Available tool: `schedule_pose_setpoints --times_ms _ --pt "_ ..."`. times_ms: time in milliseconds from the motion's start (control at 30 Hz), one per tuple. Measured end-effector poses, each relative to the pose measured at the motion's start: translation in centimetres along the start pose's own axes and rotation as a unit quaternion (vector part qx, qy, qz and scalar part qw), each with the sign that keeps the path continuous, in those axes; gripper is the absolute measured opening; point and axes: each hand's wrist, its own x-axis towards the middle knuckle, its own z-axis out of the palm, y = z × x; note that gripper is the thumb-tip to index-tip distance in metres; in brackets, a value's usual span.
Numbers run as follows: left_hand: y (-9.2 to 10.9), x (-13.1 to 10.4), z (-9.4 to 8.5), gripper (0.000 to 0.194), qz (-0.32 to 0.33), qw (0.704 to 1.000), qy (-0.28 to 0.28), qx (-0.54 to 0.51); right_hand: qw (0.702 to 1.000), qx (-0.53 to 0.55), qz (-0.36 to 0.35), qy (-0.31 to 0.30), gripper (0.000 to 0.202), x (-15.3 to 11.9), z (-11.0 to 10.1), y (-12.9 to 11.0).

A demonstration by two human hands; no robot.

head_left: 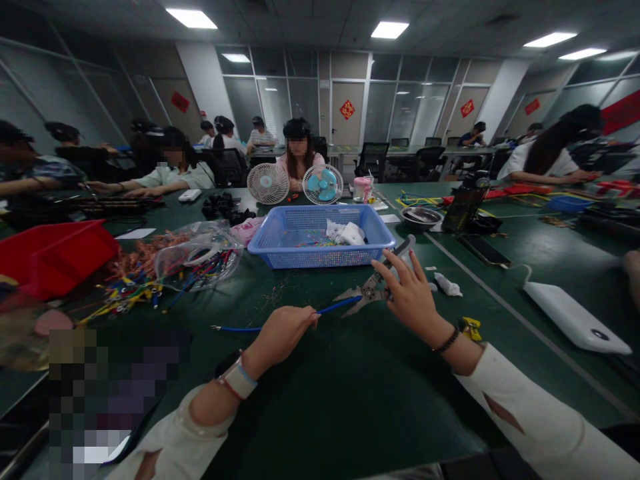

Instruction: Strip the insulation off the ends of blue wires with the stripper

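Note:
My left hand pinches a blue wire in its fingers. One end of the wire sticks out to the left with a metal tip; the other end reaches the jaws of a wire stripper. My right hand holds the stripper by its grey handles, which are spread apart, with its fingers stretched along them. The jaws look parted around the wire's end. Part of the lower handle is hidden by my palm.
A blue plastic basket with white tissue and coloured scraps stands just beyond my hands. Wires with lugs and a red bin lie left. A white power bank and phone lie right. Two small fans stand behind; co-workers sit around.

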Motion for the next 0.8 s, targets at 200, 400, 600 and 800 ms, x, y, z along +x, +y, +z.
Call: schedule_pose_setpoints --times_ms 200,400,600,800 --pt "-0.03 0.04 -0.13 0.041 0.009 1.0 -0.003 0.0 1.0 -0.005 0.012 -0.008 0.062 -0.1 0.1 -0.15" --pt "-0.25 -0.07 -0.07 0.04 0.012 1.0 -0.001 -0.014 0.999 -0.017 0.02 -0.018 0.054 -0.15 0.18 -0.14" --pt "-0.29 -0.08 -0.02 0.04 0.01 1.0 0.002 -0.021 0.999 -0.019 0.028 -0.035 0.053 -0.18 0.2 -0.2" --pt "-0.1 0.03 -0.3 0.041 0.004 1.0 0.0 -0.024 0.996 0.01 0.052 -0.069 0.056 -0.28 0.5 -0.41"
